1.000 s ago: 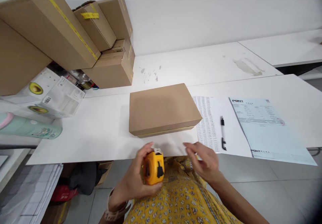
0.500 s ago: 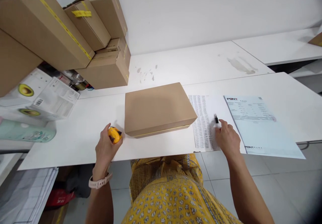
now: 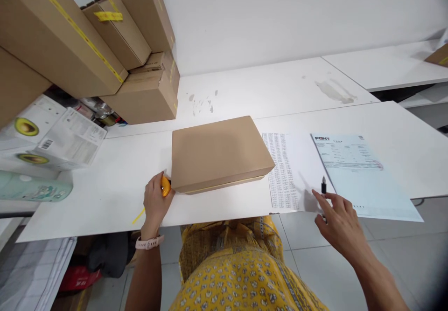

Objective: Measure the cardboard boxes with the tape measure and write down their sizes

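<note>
My left hand (image 3: 157, 200) is closed around a yellow tape measure (image 3: 165, 186) at the near left corner of a brown cardboard box (image 3: 217, 150). A thin yellow strip (image 3: 138, 216), which looks like the tape's blade, shows beside the left wrist. My right hand (image 3: 341, 217) holds a pen (image 3: 324, 186) with a black grip between its fingers, its tip pointing away from me. This hand is over the near edge of a white sheet (image 3: 301, 162) printed with columns of small marks. To its right lies a pale blue printed form (image 3: 364, 180).
Stacked cardboard boxes (image 3: 140, 99) fill the back left of the white table (image 3: 210, 208). In front of them are a white carton with avocado pictures (image 3: 66, 134) and a mint green bottle (image 3: 38, 187). The form's near corner overhangs the table edge.
My left hand has moved right with the tape measure, up to the box corner, and the yellow strip now shows. My right hand has shifted right and nearer me, with its fingers more spread.
</note>
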A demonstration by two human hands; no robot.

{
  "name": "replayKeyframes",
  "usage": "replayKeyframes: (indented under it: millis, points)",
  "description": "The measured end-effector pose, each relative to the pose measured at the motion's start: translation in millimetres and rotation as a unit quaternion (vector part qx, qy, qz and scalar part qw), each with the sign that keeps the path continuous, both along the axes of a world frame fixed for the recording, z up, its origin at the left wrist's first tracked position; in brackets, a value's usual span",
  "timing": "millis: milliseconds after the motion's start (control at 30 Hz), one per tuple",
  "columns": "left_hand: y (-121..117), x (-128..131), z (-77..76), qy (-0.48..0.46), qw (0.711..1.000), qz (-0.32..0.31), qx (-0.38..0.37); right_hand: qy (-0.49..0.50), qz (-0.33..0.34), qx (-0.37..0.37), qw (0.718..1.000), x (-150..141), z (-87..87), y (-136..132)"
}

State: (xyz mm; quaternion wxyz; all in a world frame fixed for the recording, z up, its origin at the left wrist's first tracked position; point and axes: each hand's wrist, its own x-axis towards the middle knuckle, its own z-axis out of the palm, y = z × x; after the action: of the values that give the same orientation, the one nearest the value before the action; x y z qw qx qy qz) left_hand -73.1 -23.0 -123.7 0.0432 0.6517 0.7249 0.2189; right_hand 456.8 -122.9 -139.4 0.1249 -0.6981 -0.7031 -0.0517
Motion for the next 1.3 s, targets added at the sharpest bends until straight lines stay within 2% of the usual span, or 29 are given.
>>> replayKeyframes:
  millis: [67, 167, 300, 367, 433, 500, 600, 700, 767, 800, 833, 900, 967, 1033, 1100, 1133, 1200, 1300]
  points:
    - [2, 3, -2.0, 0.006, 1.000, 0.010, 0.003, -0.045, -0.005, -0.014, 0.999, 4, -3.4, -11]
    - [5, 8, -2.6, 0.009, 1.000, 0.020, 0.000, -0.064, -0.018, 0.006, 0.998, 13, -12.7, -11]
    - [8, 9, -4.1, 0.003, 1.000, 0.007, 0.000, -0.040, 0.032, 0.039, 0.998, 33, -23.0, 0]
    - [8, 9, -5.5, -0.002, 1.000, 0.006, 0.005, -0.014, 0.062, 0.045, 0.997, 41, -23.6, 0]
    - [7, 11, -4.8, -0.001, 1.000, 0.016, 0.021, 0.024, 0.059, 0.050, 0.997, 43, -21.2, -4]
    - [5, 16, 0.8, -0.008, 0.997, 0.036, 0.062, 0.070, 0.012, 0.064, 0.995, 39, -16.6, -10]
    - [1, 28, 19.7, -0.095, 0.981, 0.056, 0.158, 0.137, -0.123, 0.117, 0.976, 31, -5.9, -11]
    - [-1, 46, 41.7, -0.297, 0.932, 0.019, 0.205, 0.182, -0.248, 0.237, 0.921, 33, 13.0, 12]
    - [0, 61, 50.9, -0.421, 0.887, -0.023, 0.189, 0.170, -0.271, 0.359, 0.877, 35, 32.8, 38]
    - [0, 68, 53.1, -0.462, 0.868, -0.043, 0.176, 0.144, -0.259, 0.424, 0.856, 35, 45.0, 52]
    - [0, 76, 53.8, -0.487, 0.856, -0.060, 0.162, 0.132, -0.233, 0.460, 0.847, 31, 58.5, 66]
    - [-1, 92, 52.7, -0.504, 0.848, -0.089, 0.137, 0.112, -0.160, 0.517, 0.833, 15, 87.9, 88]
    - [-5, 107, 50.4, -0.503, 0.849, -0.115, 0.109, 0.083, -0.044, 0.519, 0.850, -12, 117.0, 101]
    - [-9, 118, 49.0, -0.498, 0.852, -0.139, 0.082, 0.047, 0.098, 0.470, 0.876, -45, 141.4, 106]
    - [-11, 126, 48.3, -0.492, 0.854, -0.158, 0.064, -0.026, 0.237, 0.407, 0.882, -77, 158.4, 104]
    - [-10, 128, 48.1, -0.490, 0.854, -0.163, 0.061, -0.056, 0.292, 0.381, 0.875, -90, 163.7, 102]
    - [-9, 130, 47.6, -0.489, 0.853, -0.168, 0.070, -0.089, 0.369, 0.330, 0.864, -109, 168.4, 97]
    - [-7, 130, 47.0, -0.506, 0.838, -0.182, 0.095, -0.095, 0.421, 0.276, 0.859, -120, 163.8, 88]
